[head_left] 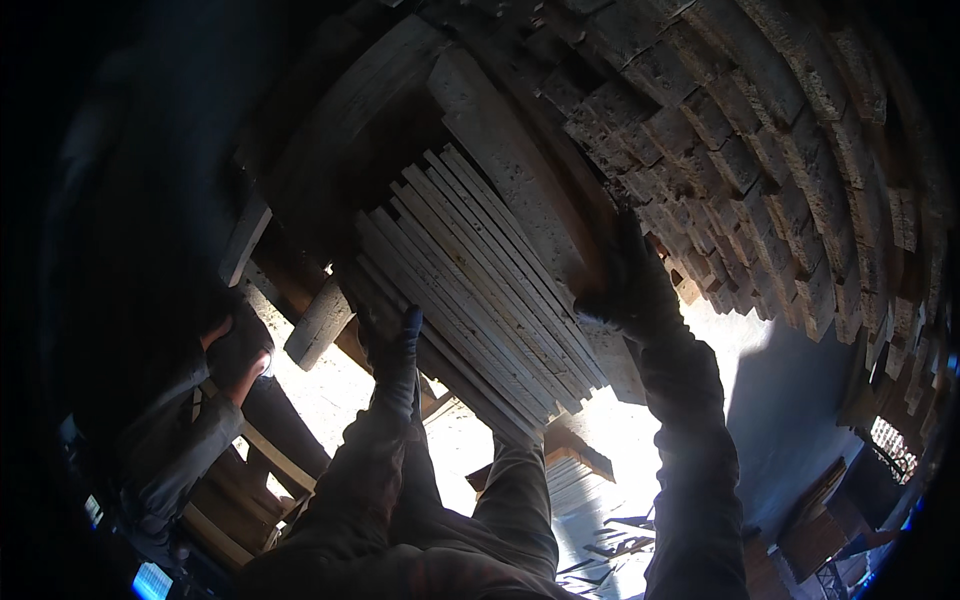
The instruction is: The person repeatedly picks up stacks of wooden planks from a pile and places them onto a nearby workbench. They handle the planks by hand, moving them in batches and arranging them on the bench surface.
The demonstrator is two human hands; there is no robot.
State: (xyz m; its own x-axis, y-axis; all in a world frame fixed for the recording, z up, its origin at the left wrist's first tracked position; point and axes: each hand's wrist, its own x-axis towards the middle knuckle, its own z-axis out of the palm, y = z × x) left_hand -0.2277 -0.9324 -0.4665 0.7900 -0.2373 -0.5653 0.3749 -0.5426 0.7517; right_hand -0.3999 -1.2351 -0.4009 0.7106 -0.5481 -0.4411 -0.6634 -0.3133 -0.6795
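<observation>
A row of long, thin wooden slats (480,290) lies side by side in front of me, slanting from upper left to lower right. My left hand (385,335), in a dark glove, is closed on the left side of the row. Its thumb points up over the slats, and the other fingers are hidden. At the right side of the row, my right hand (625,295) is closed in deep shadow, its thumb side toward the slats. A wide, rough board (515,170) runs between the slats and this hand, reaching farther up.
Stacked timber (740,150) with rough ends fills the upper right. Another person's forearm (240,385) is at the left, by a wooden frame (270,455). A short wooden block (322,322) juts out near my left hand. Dark scraps (625,540) litter the bright floor below.
</observation>
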